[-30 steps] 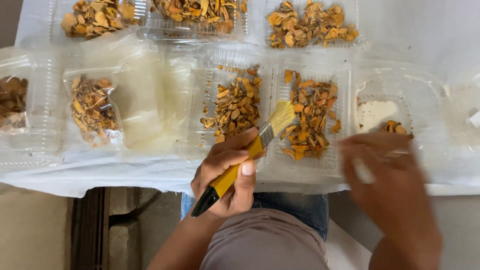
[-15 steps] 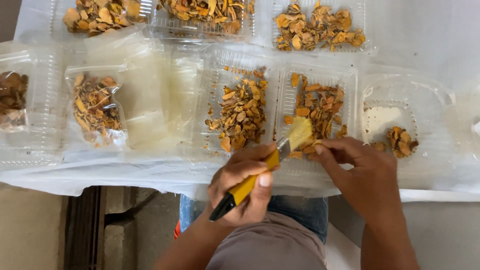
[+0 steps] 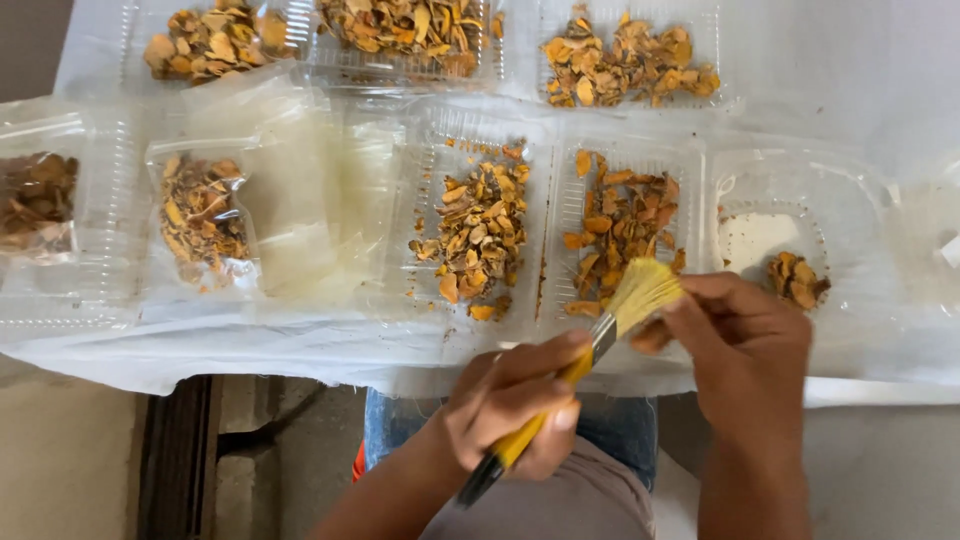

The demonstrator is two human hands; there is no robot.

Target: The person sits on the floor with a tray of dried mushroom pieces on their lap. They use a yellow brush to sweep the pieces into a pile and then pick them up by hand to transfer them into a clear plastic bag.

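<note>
A: Two hands at work near the bench edge. Left hand [image 3: 515, 405] is closed round the yellow handle of a paintbrush [image 3: 590, 345], thumb and fingers wrapped at mid-handle. Right hand [image 3: 745, 340] is curled, fingertips pinching something small at the bristles; too hidden to tell what, probably one dried slice.

B: How will it handle?

A: Judged light and stiff in the handle, soft and springy at the pale bristle tuft. Best grip looks like the mid-handle, as now; nearer the ferrule would give finer control. The orange dried slices [image 3: 620, 225] look brittle and crumbly, likely to snap under a hard pinch.

B: Surroundings?

A: Clear plastic tray [image 3: 565, 180] just beyond the bristles holds those slices; a second heap [image 3: 478, 235] lies in the tray to its left. Right tray [image 3: 850, 200] holds a small clump [image 3: 795, 280]. Left, a clear bag of darker chips [image 3: 200, 215]. Three more trays far side. White sheet [image 3: 200, 345] covers the bench. Thin tray walls and loose crumbs stand closest to the brush.
</note>
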